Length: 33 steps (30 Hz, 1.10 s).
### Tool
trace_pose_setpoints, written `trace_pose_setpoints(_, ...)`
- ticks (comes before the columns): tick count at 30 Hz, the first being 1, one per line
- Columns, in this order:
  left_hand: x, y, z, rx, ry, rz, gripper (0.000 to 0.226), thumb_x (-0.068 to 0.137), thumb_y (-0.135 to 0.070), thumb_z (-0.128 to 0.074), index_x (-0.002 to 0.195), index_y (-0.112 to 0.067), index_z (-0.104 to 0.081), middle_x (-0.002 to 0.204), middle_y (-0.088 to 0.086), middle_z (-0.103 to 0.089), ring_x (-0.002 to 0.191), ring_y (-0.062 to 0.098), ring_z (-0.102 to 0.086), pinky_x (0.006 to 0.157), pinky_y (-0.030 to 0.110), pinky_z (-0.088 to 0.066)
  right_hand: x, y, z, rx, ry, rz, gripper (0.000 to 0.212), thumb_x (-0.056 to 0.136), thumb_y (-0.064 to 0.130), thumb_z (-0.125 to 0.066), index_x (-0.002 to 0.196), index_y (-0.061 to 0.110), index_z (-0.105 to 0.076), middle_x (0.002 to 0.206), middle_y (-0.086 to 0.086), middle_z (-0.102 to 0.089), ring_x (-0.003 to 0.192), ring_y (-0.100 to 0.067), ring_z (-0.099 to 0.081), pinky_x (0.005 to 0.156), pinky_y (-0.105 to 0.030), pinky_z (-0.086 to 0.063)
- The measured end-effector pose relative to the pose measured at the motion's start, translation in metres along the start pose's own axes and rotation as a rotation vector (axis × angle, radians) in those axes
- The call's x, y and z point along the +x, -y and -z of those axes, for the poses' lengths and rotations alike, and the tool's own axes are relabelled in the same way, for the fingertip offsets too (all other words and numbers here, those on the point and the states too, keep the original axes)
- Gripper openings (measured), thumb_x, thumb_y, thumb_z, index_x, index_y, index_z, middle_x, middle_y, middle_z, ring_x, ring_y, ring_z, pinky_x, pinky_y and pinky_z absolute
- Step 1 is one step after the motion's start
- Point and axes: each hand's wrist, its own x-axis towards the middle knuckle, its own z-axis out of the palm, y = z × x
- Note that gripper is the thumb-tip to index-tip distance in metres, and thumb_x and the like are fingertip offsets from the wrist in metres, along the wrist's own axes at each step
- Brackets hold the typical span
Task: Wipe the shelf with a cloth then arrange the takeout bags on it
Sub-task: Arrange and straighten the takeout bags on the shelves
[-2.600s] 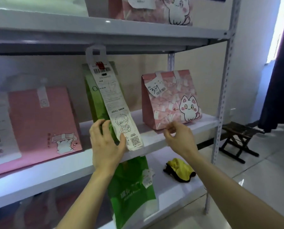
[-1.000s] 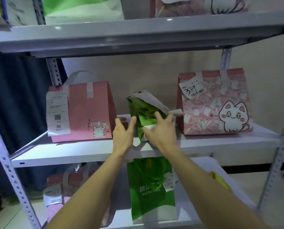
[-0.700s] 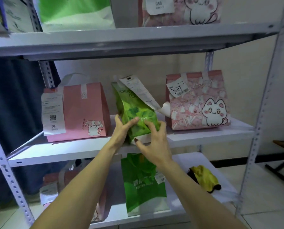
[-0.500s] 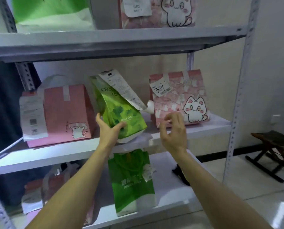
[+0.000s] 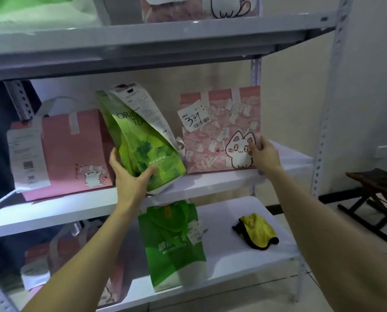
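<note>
My left hand [image 5: 129, 179] grips the lower left corner of a green tea bag [image 5: 140, 140] with a long receipt, tilted left on the middle shelf [image 5: 210, 183]. My right hand [image 5: 264, 156] holds the lower right edge of the pink cat bag [image 5: 219, 129], thumb on its front. A plain pink bag [image 5: 75, 154] with a white receipt stands at the left of the same shelf. The yellow cloth [image 5: 255, 231] lies crumpled on the lower shelf [image 5: 233, 262].
A green pizza bag [image 5: 174, 246] stands on the lower shelf, with pink bags [image 5: 59, 257] at its left. More bags [image 5: 199, 6] sit on the top shelf. A metal upright [image 5: 327, 109] bounds the right side; a dark wooden stool [image 5: 377, 194] stands on the floor beyond.
The green tea bag was laid over and raised again, now tilted in my left hand. My right hand let go of it and moved right onto the pink cat bag.
</note>
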Motion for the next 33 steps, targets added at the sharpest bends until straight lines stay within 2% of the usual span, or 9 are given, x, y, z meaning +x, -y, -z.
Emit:
trace_pose_setpoints(4,-0.015,-0.002,0.045,-0.038,-0.123,-0.07,0.12,0.073,-0.048,-0.088,0.168,-0.036,-0.015,0.16,-0.012,-0.04,0.144,0.015,-0.048,0.119,0.05,-0.048,-0.026,0.008,-0.026,-0.004,0.038,0.15,0.029,0.107,0.029,-0.057,0.08,0.033,-0.049,0.086,0.007,-0.066,0.088,-0.02,-0.066,0.065,-0.028,-0.043)
trace_pose_setpoints(7,-0.027,-0.002,0.087,-0.047,-0.25,-0.105,0.113,0.075,-0.047,-0.085,0.167,-0.037,-0.02,0.164,-0.012,-0.041,0.14,0.004,-0.052,0.119,0.045,-0.049,-0.049,0.029,-0.063,-0.036,0.102,0.234,0.011,0.108,0.029,-0.055,0.099,0.027,-0.062,0.093,0.009,-0.069,0.088,-0.015,-0.062,0.071,-0.029,-0.043)
trace_pose_setpoints(10,-0.032,-0.005,0.13,-0.084,-0.361,-0.1,0.107,0.077,-0.04,-0.085,0.165,-0.036,-0.024,0.162,0.005,-0.048,0.14,0.019,-0.057,0.115,0.053,-0.051,-0.073,0.057,-0.105,-0.009,0.164,0.24,0.015,0.11,0.027,-0.053,0.118,0.02,-0.064,0.098,0.008,-0.068,0.089,-0.016,-0.062,0.08,-0.034,-0.047)
trace_pose_setpoints(16,-0.045,-0.009,0.197,-0.049,-0.421,-0.08,0.105,0.079,-0.043,-0.08,0.166,-0.034,-0.021,0.166,0.003,-0.041,0.153,0.026,-0.043,0.122,0.06,-0.042,-0.109,0.101,-0.167,0.052,0.27,0.218,0.024,0.111,0.028,-0.051,0.089,0.037,-0.05,0.087,0.016,-0.062,0.08,-0.003,-0.059,0.061,-0.023,-0.04)
trace_pose_setpoints(19,-0.049,-0.015,0.21,-0.047,-0.389,-0.122,0.105,0.08,-0.046,-0.08,0.166,-0.029,-0.022,0.168,0.0,-0.039,0.155,0.021,-0.041,0.125,0.058,-0.039,-0.118,0.108,-0.173,0.018,0.303,0.154,0.018,0.107,0.041,-0.057,0.115,0.025,-0.056,0.108,0.009,-0.066,0.092,-0.012,-0.061,0.074,-0.03,-0.048)
trace_pose_setpoints(21,-0.05,-0.021,0.21,-0.039,-0.325,-0.153,0.102,0.081,-0.046,-0.08,0.165,-0.028,-0.025,0.167,0.001,-0.041,0.155,0.021,-0.041,0.125,0.059,-0.039,-0.128,0.109,-0.169,0.03,0.156,0.159,0.043,0.102,0.048,-0.063,0.128,0.015,-0.052,0.12,0.001,-0.062,0.103,-0.017,-0.058,0.084,-0.033,-0.048)
trace_pose_setpoints(24,-0.051,-0.03,0.193,-0.049,-0.214,-0.218,0.096,0.079,-0.044,-0.08,0.161,-0.027,-0.031,0.157,-0.001,-0.051,0.143,0.015,-0.054,0.116,0.05,-0.051,-0.149,0.122,-0.151,0.093,-0.068,0.362,0.04,0.101,0.05,-0.061,0.121,0.015,-0.056,0.115,0.0,-0.064,0.102,-0.017,-0.063,0.082,-0.027,-0.053)
trace_pose_setpoints(30,-0.064,-0.044,0.102,-0.099,0.054,-0.288,0.089,0.079,-0.041,-0.084,0.151,-0.029,-0.033,0.135,0.006,-0.064,0.123,0.021,-0.07,0.094,0.033,-0.062,-0.184,0.144,-0.108,0.385,0.821,0.24,0.084,0.082,0.08,-0.067,0.147,0.03,-0.049,0.129,0.003,-0.073,0.117,-0.021,-0.073,0.101,-0.048,-0.058)
trace_pose_setpoints(33,-0.067,-0.048,0.043,-0.126,0.181,-0.302,0.082,0.083,-0.035,-0.084,0.147,-0.024,-0.034,0.136,0.006,-0.063,0.125,0.02,-0.07,0.098,0.035,-0.063,-0.17,0.118,-0.078,0.409,0.81,0.153,0.086,0.076,0.058,-0.09,0.146,0.028,-0.05,0.118,0.005,-0.079,0.103,-0.021,-0.079,0.083,-0.041,-0.066)
